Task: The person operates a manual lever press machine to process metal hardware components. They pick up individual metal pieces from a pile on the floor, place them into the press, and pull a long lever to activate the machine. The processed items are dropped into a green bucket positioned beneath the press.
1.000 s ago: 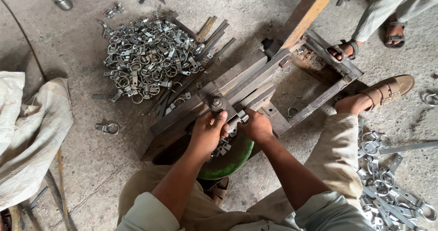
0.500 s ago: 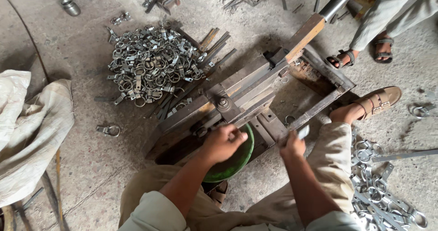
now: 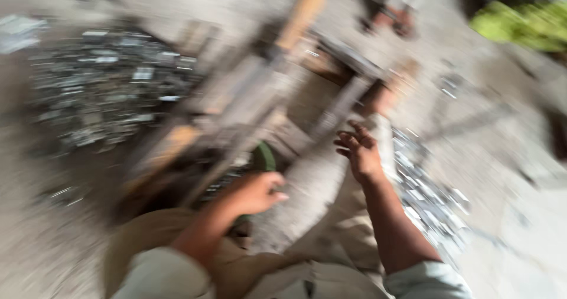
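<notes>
Green plastic showed in a thin crescent, the rim of a bowl (image 3: 264, 156) tucked under the low metal press frame (image 3: 248, 107), and the person's left hand (image 3: 255, 191) lay just beside it, the bowl sitting up and slightly to the right of the knuckles. The whole scene was smeared with motion, so I could not tell whether that hand's fingers were closed on anything; they looked curled loosely, the fingertips pointing right toward the knee. The left hand was plainly the nearer one to the bowl. The right hand (image 3: 357, 151) hung in the air well apart from it, out past the trouser leg (image 3: 307, 187), its fingers spread and bent, gripping nothing, the palm turned toward the scatter of small metal pieces (image 3: 431, 201) on the floor to the right. The frame's long bars ran diagonally, from lower left up toward a wooden handle (image 3: 301, 15) at the top. Further left a grey heap of metal clips (image 3: 106, 86) lay on the concrete floor (image 3: 520, 216), and another person's sandalled foot (image 3: 398, 21) showed dimly at the top.
</notes>
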